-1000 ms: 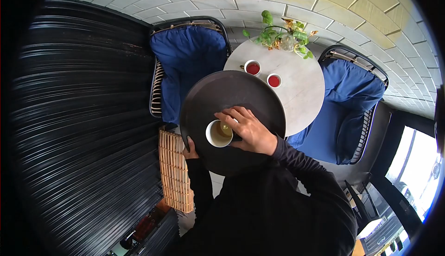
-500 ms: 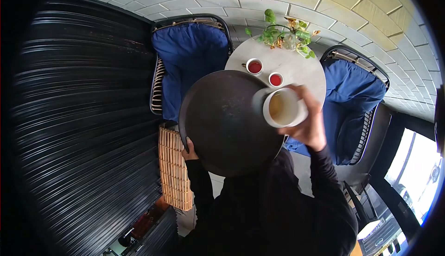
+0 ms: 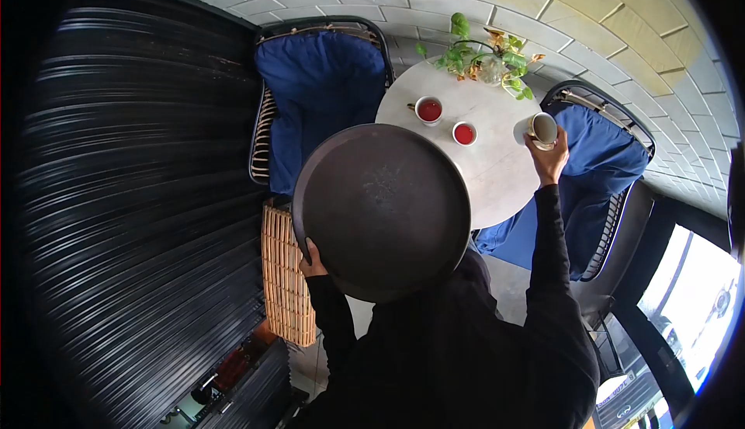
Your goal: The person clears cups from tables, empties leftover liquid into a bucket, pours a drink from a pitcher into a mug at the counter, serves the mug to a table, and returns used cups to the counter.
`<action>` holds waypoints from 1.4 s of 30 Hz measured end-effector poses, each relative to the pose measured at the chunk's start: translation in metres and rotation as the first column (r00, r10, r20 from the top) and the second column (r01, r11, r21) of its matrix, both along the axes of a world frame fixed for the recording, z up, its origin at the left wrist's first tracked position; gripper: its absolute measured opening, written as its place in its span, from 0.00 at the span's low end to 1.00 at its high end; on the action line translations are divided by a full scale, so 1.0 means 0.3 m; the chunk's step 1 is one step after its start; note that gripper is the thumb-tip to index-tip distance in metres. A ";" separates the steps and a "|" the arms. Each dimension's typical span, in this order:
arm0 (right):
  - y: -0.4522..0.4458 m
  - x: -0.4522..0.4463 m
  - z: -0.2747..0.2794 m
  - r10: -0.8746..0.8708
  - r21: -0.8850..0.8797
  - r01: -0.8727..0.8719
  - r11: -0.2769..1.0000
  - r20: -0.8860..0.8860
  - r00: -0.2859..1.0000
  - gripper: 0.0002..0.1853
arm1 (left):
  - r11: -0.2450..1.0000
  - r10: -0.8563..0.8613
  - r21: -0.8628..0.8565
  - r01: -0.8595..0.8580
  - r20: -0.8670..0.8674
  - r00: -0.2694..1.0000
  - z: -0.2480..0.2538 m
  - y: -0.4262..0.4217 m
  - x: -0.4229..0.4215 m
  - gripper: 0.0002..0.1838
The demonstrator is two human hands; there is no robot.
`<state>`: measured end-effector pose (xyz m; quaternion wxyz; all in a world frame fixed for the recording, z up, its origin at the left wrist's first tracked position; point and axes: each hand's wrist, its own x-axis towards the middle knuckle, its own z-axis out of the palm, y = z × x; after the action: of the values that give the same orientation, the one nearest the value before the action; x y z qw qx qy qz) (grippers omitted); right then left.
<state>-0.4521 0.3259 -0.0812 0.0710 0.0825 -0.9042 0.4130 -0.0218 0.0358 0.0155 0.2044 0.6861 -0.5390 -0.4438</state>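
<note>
- Thumb (image 3: 313, 251) of my left hand (image 3: 313, 264) lies over the near-left rim of the round tray (image 3: 380, 219); its other fingers are hidden, I suppose spread beneath to bear the weight.
- My right hand (image 3: 549, 163) is bent round the pale cup (image 3: 535, 143), pinching its lower side between thumb and fingers, which leaves the mouth uncovered; I judge that this grip steadies the cup against tipping.
- That cup is at the right edge of the round table (image 3: 497, 173), beside the blue chair (image 3: 590, 134); whether its base touches the tabletop I can't tell.
- Its mouth faces up towards me, so its long axis runs roughly upright; I can't make out a handle.
- The tray's face is turned upward, its far-right side overlapping the table in my view. Being round, it has no long axis; holding it at my front probably leaves my right arm free to reach.
- Farther in, two cups of red drink stand apart: the handled cup (image 3: 428, 111), its handle pointing left, and the smaller cup (image 3: 464, 134).
- Beyond them, the leafy plant (image 3: 514, 60) sits by the wall.
</note>
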 end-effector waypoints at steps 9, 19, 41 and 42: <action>-0.024 -0.008 -0.268 -0.009 0.153 -0.001 0.988 0.071 0.997 0.35 | 0.998 0.054 0.014 -0.053 -0.046 0.997 -0.038 0.029 0.109 0.40; -0.099 -0.001 -0.202 0.067 0.439 -0.046 0.897 -0.033 0.997 0.44 | 0.997 0.070 -0.010 -0.071 -0.044 0.997 -0.014 0.071 0.072 0.38; -0.301 0.239 -0.165 0.372 0.065 -0.372 0.926 0.015 0.928 0.32 | 0.999 -0.037 -0.009 0.036 -0.170 0.985 -0.078 0.035 0.177 0.35; -0.274 0.263 -0.092 0.377 0.008 -0.377 0.926 -0.004 0.926 0.30 | 0.997 -0.067 0.017 0.070 -0.146 0.987 -0.070 0.018 0.175 0.34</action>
<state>-0.3733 0.2436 -0.1089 -0.0075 0.2563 -0.8727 0.4154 0.0308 0.0413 -0.0054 0.2203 0.6350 -0.5410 -0.5055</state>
